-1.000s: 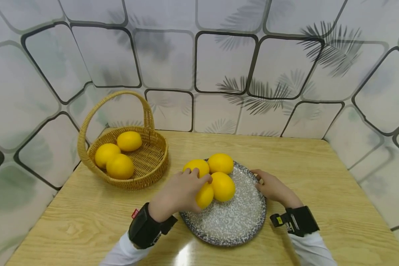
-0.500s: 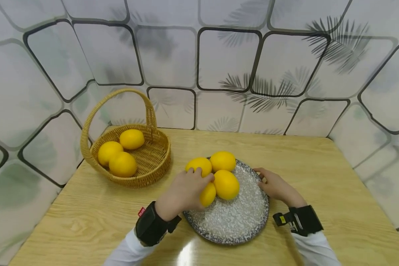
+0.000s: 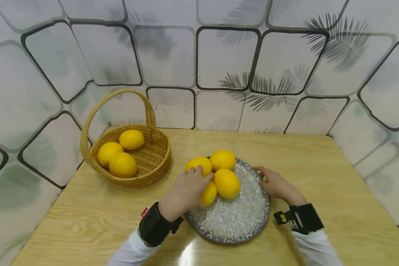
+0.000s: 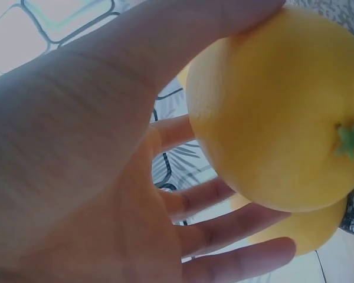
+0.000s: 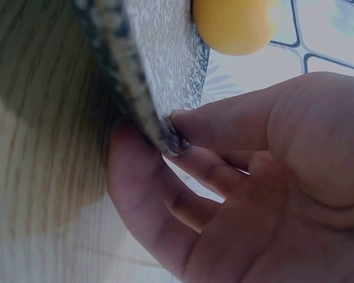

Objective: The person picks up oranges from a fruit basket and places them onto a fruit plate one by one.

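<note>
Four yellow fruits (image 3: pixel 223 159) sit on the speckled plate (image 3: pixel 239 218) and three other fruits (image 3: pixel 123 164) lie in the basket (image 3: pixel 146 181) — the same count as a second ago, so nothing has passed between the two in that time. The left hand (image 3: pixel 185 189) grips the near-left fruit (image 3: pixel 209 194) at the left side of the plate, thumb on one side and the other fingers spread apart round the far side. In the left wrist view its green stem end (image 4: pixel 350 140) faces away from the palm. Basket, plate and hands all slide a little to the right in the head view, which I take for a small turn of the head rather than any real movement.

The right hand (image 3: pixel 279 186) pinches the plate's right rim, thumb on top and fingers beneath, just as it did a second ago — probably to keep the plate steady. The unchanged hold suggests a settled grasp, with the fruit carried nowhere so far. Whether it has left the plate's surface I cannot tell, since the hand hides part of it
</note>
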